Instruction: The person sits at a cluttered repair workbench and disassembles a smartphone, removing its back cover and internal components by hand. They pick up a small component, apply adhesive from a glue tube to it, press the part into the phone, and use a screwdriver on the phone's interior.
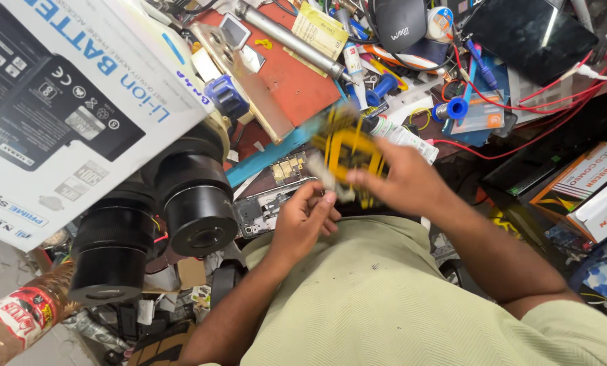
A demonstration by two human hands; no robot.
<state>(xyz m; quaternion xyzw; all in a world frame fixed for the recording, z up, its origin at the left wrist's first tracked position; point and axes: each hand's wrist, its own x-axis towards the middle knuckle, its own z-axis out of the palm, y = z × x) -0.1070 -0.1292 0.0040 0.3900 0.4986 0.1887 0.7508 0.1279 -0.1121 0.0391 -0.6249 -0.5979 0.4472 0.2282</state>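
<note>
— Honestly, look at what the right hand (402, 179) has got: that yellow and black frame (347, 152), blurred, held up above the opened phone (266, 207) on the bench.

— How is it held?

— Fingers curled round its right edge, thumb underneath as far as I can tell. The left hand (303, 220) sits just below, fingertips pinched toward the frame's lower corner; whether they truly grip it or only touch it I cannot tell through the blur.

— Heavy?

— I'd judge it light and stiff, a thin skeleton of bars with gaps between. It shouldn't slip, but the thin bars might bend or snag, so the solid outer edges look like the safest hold, where the right hand already is.

— And the boxes around?

— Upper left, close to the camera, a big white carton (66, 102) with blue lettering and a black panel of small symbols, tilted over the black microscope eyepieces (161, 217). Far right, flat orange and white boxes (588, 190), stacked askew. At the top, a yellow printed slip (320, 30) beside a grey metal tube (293, 41). Bottom left, a brown bottle with a red and white label (22, 315). Red wires (520, 108) trail across the upper right.
</note>
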